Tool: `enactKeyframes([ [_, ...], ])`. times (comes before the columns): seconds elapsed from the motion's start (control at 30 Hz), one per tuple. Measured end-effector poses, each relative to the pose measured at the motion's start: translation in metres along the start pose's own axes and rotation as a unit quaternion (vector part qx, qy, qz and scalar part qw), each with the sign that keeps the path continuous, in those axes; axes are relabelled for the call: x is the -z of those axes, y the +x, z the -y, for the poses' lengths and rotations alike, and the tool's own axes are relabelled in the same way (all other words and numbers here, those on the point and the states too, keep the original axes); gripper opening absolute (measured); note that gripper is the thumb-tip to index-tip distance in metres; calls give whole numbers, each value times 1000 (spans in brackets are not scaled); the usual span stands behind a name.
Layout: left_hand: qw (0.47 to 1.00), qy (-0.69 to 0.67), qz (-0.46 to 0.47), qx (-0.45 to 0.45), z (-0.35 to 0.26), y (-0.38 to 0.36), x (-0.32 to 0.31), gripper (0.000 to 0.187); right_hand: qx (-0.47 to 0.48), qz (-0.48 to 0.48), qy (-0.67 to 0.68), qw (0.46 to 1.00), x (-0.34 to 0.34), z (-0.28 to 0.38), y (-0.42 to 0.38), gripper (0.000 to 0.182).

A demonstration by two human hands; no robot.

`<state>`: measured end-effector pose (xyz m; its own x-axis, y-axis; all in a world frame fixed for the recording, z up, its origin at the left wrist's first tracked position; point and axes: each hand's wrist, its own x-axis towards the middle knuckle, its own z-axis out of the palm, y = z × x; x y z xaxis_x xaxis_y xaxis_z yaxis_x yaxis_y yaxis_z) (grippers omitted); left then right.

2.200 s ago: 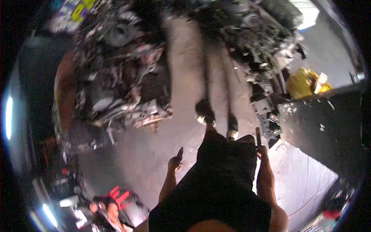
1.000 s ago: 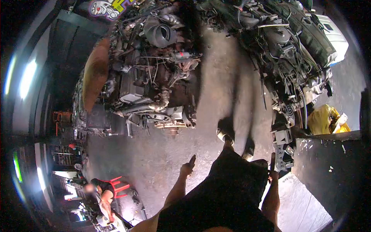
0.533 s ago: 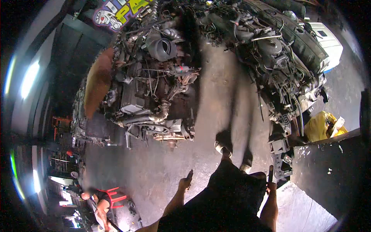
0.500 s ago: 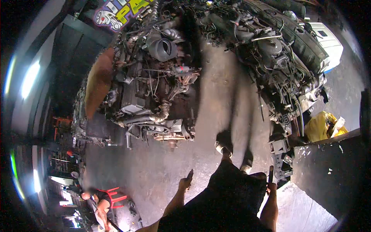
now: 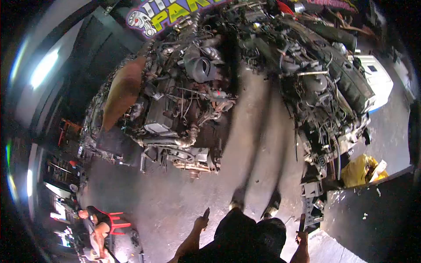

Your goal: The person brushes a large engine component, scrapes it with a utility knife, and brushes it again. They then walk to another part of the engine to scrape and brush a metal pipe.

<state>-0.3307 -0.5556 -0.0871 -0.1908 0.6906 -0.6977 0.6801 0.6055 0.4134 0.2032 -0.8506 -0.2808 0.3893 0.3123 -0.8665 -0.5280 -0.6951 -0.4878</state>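
My left hand [image 5: 201,224] is closed around a short, dark, pointed tool [image 5: 206,213] that juts up past the fingers; its kind is too small to make out. On the other side of my body, my right hand [image 5: 301,237] grips a dark, straight, bar-like tool [image 5: 302,222], held upright. Both hands hang low beside my dark clothing and touch nothing else. Below me, my shoes stand on the concrete floor [image 5: 175,197].
Greasy engines and parts form a left heap [image 5: 184,109] and a right heap [image 5: 324,101], with a floor strip between. A yellow bag [image 5: 356,170] lies by a dark panel [image 5: 372,210]. Another person [image 5: 101,230] sits on a red chair [image 5: 119,222] at lower left.
My view has tilted up and shifted, so the engines sit lower in it. My legs have stepped, with both shoes now nearly level. Both hands still hold their tools.
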Motion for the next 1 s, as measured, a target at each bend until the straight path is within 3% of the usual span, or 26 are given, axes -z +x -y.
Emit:
enactKeyframes([
  [0.03,1000,-10,0,-8,-1,1,2,34,43,24,51,997,9,-12,10,3],
  [0.1,996,-64,37,-41,55,45,1,22,29,-28,-59,997,5,-1,11,11],
  [0.13,990,-104,63,-69,82,64,1,17,-77,58,-133,986,19,2,43,18],
  [0.17,984,-134,79,-88,97,73,6,16,-146,59,-154,975,23,-10,74,20],
  [0.23,993,-89,22,-80,93,61,6,17,-74,7,-173,982,2,29,47,17],
  [0.27,989,-134,22,-61,104,61,10,17,-39,-9,-181,983,-12,49,36,16],
  [0.3,997,-71,-3,-33,111,55,13,21,-16,-12,-194,981,-26,66,31,15],
  [0.33,1000,-10,-24,-1,117,48,15,36,5,-11,-208,978,-41,81,27,14],
  [0.37,999,-27,-30,4,131,38,21,36,24,-8,-223,975,-57,93,24,14],
  [0.43,991,-120,-62,-1,164,18,29,30,60,3,-256,965,-95,113,23,13],
  [0.5,991,-109,-36,69,211,13,45,25,91,17,-297,950,-146,136,11,13],
  [0.53,968,-227,-79,69,237,-2,43,29,104,21,-320,941,-173,143,6,13],
  [0.6,960,-253,-56,101,306,0,42,27,130,27,-377,917,-228,153,-9,14],
  [0.63,971,-160,-64,163,322,-20,47,15,145,37,-401,904,-253,151,-9,15],
  [0.67,933,-255,-110,228,333,-36,52,42,207,88,-438,871,-276,152,-9,13],
  [0.7,881,-341,-154,290,345,-53,54,69,214,101,-426,873,-300,152,-17,13],
  [0.83,873,-293,-162,355,367,-102,67,70,160,248,-261,919,-380,151,-44,16],
  [0.87,872,-272,-110,392,360,-109,82,68,137,302,-220,917,-391,148,-36,17],
  [1.0,843,-377,-121,364,372,-88,85,71,122,247,-350,895,-451,158,-95,20],
])
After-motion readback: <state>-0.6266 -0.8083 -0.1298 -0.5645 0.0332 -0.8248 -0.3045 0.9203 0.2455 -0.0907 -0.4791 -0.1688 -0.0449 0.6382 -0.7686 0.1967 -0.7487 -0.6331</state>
